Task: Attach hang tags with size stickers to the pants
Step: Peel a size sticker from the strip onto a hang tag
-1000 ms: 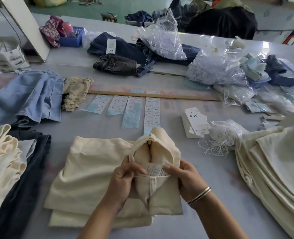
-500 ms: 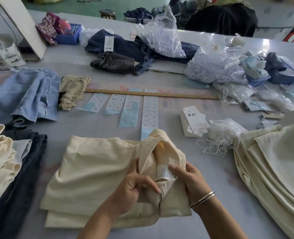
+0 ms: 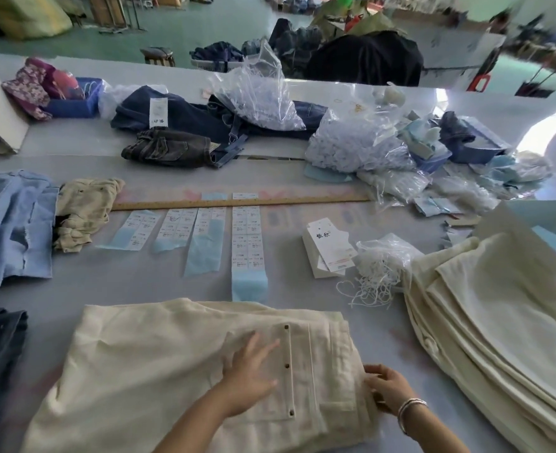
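Grey table (image 3: 172,286), pants (image 3: 178,364) now flat, waistband no longer open. Left hand (image 3: 248,371) spread flat; right hand (image 3: 386,385) pinching edge. Stickers (image 3: 247,237), tags (image 3: 330,250) beyond fingertips, next.

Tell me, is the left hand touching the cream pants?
Touching. The head view shows the left hand lying flat, fingers spread, on top of the folded cream pants, with no gap under the palm.
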The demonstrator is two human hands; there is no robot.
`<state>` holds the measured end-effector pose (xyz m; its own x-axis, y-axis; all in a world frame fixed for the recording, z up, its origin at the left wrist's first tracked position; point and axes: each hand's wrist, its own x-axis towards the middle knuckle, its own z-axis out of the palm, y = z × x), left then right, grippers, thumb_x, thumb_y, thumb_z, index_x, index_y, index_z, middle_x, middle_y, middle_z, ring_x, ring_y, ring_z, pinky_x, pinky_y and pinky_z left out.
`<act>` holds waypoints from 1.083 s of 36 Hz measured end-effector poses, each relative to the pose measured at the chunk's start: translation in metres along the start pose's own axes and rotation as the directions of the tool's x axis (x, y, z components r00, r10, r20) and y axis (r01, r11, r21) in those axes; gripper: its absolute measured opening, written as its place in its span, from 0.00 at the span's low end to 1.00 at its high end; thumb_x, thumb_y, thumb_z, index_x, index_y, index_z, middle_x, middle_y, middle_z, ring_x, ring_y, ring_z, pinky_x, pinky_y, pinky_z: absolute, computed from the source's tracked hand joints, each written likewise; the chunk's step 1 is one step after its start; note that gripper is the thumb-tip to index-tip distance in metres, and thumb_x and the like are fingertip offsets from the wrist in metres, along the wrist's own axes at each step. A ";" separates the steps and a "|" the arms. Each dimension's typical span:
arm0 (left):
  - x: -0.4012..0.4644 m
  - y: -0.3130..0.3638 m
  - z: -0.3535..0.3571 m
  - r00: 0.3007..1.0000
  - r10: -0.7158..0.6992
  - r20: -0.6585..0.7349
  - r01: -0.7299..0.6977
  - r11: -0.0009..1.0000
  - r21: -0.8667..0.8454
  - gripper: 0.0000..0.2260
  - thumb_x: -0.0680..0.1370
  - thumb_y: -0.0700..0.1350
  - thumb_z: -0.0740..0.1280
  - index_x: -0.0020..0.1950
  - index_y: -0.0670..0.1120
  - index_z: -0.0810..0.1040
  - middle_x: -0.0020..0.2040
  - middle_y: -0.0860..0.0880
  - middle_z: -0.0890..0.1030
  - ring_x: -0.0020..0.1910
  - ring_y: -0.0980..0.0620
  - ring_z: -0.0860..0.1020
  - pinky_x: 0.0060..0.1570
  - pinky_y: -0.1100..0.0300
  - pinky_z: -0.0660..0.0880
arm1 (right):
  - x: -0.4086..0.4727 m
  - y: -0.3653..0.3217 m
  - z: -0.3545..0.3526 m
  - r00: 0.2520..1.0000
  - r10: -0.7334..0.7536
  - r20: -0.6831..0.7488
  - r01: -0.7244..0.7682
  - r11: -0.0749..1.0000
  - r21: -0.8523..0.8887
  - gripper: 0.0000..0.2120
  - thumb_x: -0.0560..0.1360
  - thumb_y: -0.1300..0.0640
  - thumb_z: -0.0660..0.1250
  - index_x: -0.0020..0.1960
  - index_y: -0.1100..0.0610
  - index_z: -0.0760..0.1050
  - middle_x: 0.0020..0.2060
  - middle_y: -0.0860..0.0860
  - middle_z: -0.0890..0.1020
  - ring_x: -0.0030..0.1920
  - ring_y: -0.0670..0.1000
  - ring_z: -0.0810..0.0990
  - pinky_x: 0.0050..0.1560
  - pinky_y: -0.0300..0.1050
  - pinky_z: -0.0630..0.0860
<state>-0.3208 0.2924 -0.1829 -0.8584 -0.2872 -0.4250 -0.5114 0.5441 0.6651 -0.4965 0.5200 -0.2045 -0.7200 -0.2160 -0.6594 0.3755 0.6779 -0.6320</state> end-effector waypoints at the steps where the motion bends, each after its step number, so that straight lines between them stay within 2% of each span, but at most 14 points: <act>1: 0.009 -0.004 -0.001 0.999 -0.030 0.024 0.029 0.997 0.070 0.36 0.77 0.53 0.66 0.77 0.62 0.46 0.77 0.50 0.34 0.77 0.48 0.37 0.74 0.43 0.40 | 0.004 -0.009 -0.003 0.999 -0.035 -0.003 0.035 0.997 -0.062 0.11 0.75 0.69 0.62 0.56 0.63 0.76 0.37 0.55 0.78 0.32 0.52 0.75 0.35 0.41 0.71; 3: 0.027 -0.009 0.000 0.997 -0.063 0.040 0.055 0.984 0.171 0.44 0.73 0.60 0.68 0.76 0.63 0.38 0.74 0.50 0.25 0.73 0.47 0.27 0.68 0.36 0.33 | 0.012 -0.036 -0.013 0.980 -0.189 -0.067 0.169 0.959 -0.227 0.12 0.74 0.67 0.63 0.56 0.61 0.78 0.39 0.54 0.81 0.36 0.51 0.78 0.38 0.41 0.73; 6: 0.049 -0.012 0.004 0.988 -0.131 0.085 0.104 0.959 0.263 0.54 0.67 0.67 0.70 0.73 0.61 0.29 0.68 0.49 0.19 0.68 0.46 0.21 0.63 0.29 0.33 | 0.023 -0.087 -0.023 0.891 -0.439 -0.119 0.352 0.831 -0.430 0.11 0.73 0.65 0.66 0.54 0.59 0.81 0.47 0.54 0.84 0.46 0.53 0.81 0.51 0.44 0.75; 10: 0.064 -0.019 0.017 0.970 -0.220 0.104 0.179 0.934 0.310 0.60 0.63 0.70 0.70 0.65 0.59 0.19 0.65 0.49 0.16 0.66 0.45 0.19 0.60 0.26 0.32 | 0.043 -0.146 -0.014 0.758 -0.651 0.033 0.556 0.620 -0.553 0.11 0.73 0.63 0.68 0.54 0.58 0.82 0.54 0.54 0.82 0.56 0.54 0.80 0.57 0.40 0.69; 13: 0.067 -0.023 0.020 0.966 -0.245 0.082 0.210 0.928 0.309 0.59 0.62 0.70 0.69 0.61 0.63 0.17 0.65 0.52 0.16 0.64 0.48 0.18 0.60 0.27 0.31 | 0.064 -0.176 0.002 0.712 -0.681 0.170 0.590 0.449 -0.671 0.16 0.74 0.61 0.66 0.61 0.56 0.78 0.65 0.53 0.76 0.64 0.53 0.75 0.66 0.41 0.65; 16: 0.067 -0.027 0.023 0.967 -0.247 0.067 0.218 0.932 0.288 0.57 0.58 0.72 0.67 0.59 0.69 0.17 0.67 0.55 0.17 0.65 0.50 0.19 0.61 0.29 0.31 | 0.083 -0.191 0.014 0.730 -0.625 0.274 0.513 0.238 -0.825 0.21 0.75 0.57 0.63 0.67 0.58 0.70 0.70 0.54 0.69 0.68 0.55 0.70 0.66 0.45 0.66; 18: 0.066 -0.027 0.029 0.978 -0.198 -0.063 0.208 0.933 0.295 0.58 0.54 0.73 0.66 0.62 0.70 0.20 0.72 0.55 0.24 0.67 0.54 0.22 0.63 0.28 0.38 | 0.094 -0.195 0.019 0.742 -0.590 0.320 0.462 0.104 -0.881 0.22 0.75 0.56 0.63 0.67 0.61 0.67 0.69 0.56 0.68 0.69 0.54 0.67 0.67 0.45 0.63; 20: 0.072 -0.031 0.034 0.945 -0.097 -0.313 0.203 0.923 0.327 0.64 0.46 0.73 0.67 0.74 0.65 0.34 0.78 0.52 0.36 0.74 0.54 0.32 0.64 0.28 0.48 | 0.103 -0.194 0.021 0.772 -0.556 0.308 0.417 0.077 -0.906 0.22 0.75 0.56 0.63 0.67 0.61 0.65 0.68 0.57 0.68 0.69 0.53 0.65 0.67 0.45 0.63; 22: 0.076 -0.034 0.036 0.928 0.001 -0.373 0.135 0.932 0.336 0.66 0.42 0.75 0.65 0.77 0.61 0.44 0.79 0.52 0.43 0.77 0.52 0.40 0.69 0.37 0.40 | 0.108 -0.192 0.020 0.802 -0.525 0.286 0.392 0.100 -0.915 0.19 0.76 0.58 0.62 0.66 0.60 0.68 0.65 0.56 0.71 0.67 0.54 0.68 0.64 0.45 0.65; 24: 0.076 -0.036 0.034 0.974 -0.086 -0.211 0.148 0.941 0.303 0.61 0.47 0.74 0.64 0.74 0.67 0.37 0.78 0.54 0.38 0.75 0.55 0.33 0.65 0.38 0.30 | 0.112 -0.187 0.017 0.806 -0.524 0.276 0.380 0.099 -0.920 0.16 0.76 0.61 0.60 0.63 0.57 0.72 0.62 0.55 0.74 0.63 0.55 0.74 0.60 0.44 0.70; 27: 0.080 -0.041 0.043 0.971 -0.219 -0.093 0.238 0.917 0.321 0.56 0.49 0.75 0.60 0.62 0.72 0.22 0.72 0.58 0.24 0.68 0.55 0.24 0.54 0.36 0.23 | 0.115 -0.183 0.011 0.782 -0.541 0.308 0.392 0.044 -0.919 0.15 0.77 0.60 0.59 0.60 0.52 0.77 0.59 0.54 0.76 0.58 0.55 0.78 0.59 0.43 0.72; 30: 0.083 -0.039 0.044 0.964 -0.257 -0.068 0.264 0.901 0.344 0.58 0.48 0.74 0.61 0.60 0.72 0.20 0.69 0.58 0.21 0.68 0.54 0.23 0.54 0.35 0.24 | 0.117 -0.183 0.006 0.771 -0.535 0.345 0.400 -0.013 -0.916 0.15 0.78 0.56 0.60 0.64 0.53 0.74 0.63 0.54 0.73 0.59 0.55 0.77 0.59 0.45 0.73; 34: 0.083 -0.040 0.042 0.966 -0.249 -0.064 0.256 0.910 0.325 0.58 0.53 0.73 0.66 0.59 0.72 0.19 0.66 0.59 0.19 0.69 0.54 0.23 0.58 0.32 0.28 | 0.120 -0.180 0.005 0.812 -0.437 0.386 0.428 -0.004 -0.904 0.29 0.75 0.51 0.66 0.73 0.55 0.61 0.73 0.50 0.63 0.66 0.56 0.72 0.64 0.48 0.70; 39: 0.088 -0.045 0.045 0.963 -0.261 -0.070 0.270 0.915 0.301 0.58 0.47 0.74 0.63 0.61 0.73 0.21 0.63 0.60 0.15 0.68 0.53 0.22 0.52 0.36 0.21 | 0.123 -0.187 0.005 0.759 -0.468 0.453 0.462 -0.104 -0.881 0.15 0.80 0.62 0.56 0.65 0.63 0.69 0.65 0.57 0.74 0.64 0.56 0.73 0.63 0.48 0.69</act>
<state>-0.3715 0.2782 -0.2777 -0.6958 -0.4736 -0.5400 -0.6873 0.6573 0.3090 -0.6523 0.3630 -0.1701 -0.4575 -0.7996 -0.3890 -0.8857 0.4488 0.1191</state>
